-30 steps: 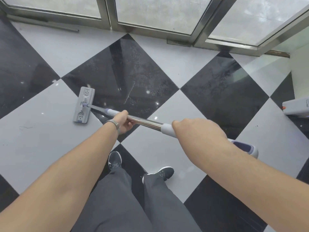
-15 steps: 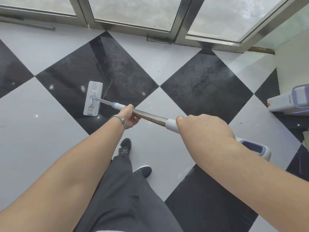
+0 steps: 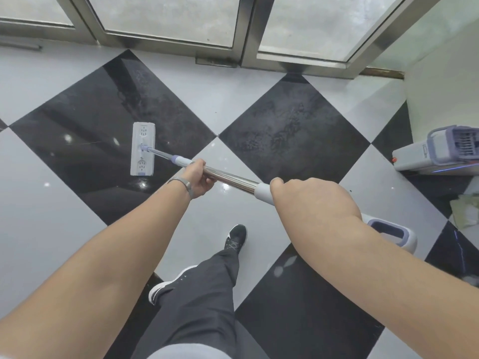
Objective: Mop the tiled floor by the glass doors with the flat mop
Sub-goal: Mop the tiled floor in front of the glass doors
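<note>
Now my left hand (image 3: 198, 178) is clenched low on the steel pole and my right hand (image 3: 312, 200) high, the flat mop (image 3: 142, 149) lying on the black tile at left, so I'd press evenly, overlapping strokes toward the glass doors (image 3: 168, 19).

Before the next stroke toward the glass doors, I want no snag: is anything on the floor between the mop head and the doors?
Nothing visible: only bare tiles between the mop head and the glass doors. The bucket sits off right.
</note>
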{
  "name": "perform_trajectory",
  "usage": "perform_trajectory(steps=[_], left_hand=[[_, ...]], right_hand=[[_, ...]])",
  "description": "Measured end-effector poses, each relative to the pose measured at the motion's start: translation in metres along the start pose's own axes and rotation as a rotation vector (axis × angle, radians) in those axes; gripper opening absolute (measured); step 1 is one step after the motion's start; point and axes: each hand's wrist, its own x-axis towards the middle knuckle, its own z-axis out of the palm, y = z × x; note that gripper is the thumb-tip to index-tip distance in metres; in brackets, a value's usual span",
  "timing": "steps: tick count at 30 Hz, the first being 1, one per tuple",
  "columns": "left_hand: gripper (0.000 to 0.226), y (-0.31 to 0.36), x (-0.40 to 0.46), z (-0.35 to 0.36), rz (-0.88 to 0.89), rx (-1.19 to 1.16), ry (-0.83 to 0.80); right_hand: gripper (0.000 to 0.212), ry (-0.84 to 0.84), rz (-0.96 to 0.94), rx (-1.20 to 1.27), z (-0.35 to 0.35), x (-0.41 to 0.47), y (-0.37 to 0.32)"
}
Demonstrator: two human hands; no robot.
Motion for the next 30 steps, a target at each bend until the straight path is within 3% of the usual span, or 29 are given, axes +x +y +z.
perform_trajectory(steps=[19, 30], left_hand=[[0.021, -0.034, 0.03, 0.225, -0.056, 0.09, -0.008], [0.025, -0.111, 0.046, 0.398, -0.067, 0.115, -0.054]], right_hand=[[0.05, 0.003, 0.104, 0.082, 0.058, 0.02, 0.213], [0.047, 0.017, 0.117, 0.131, 0.132, 0.0, 0.384]])
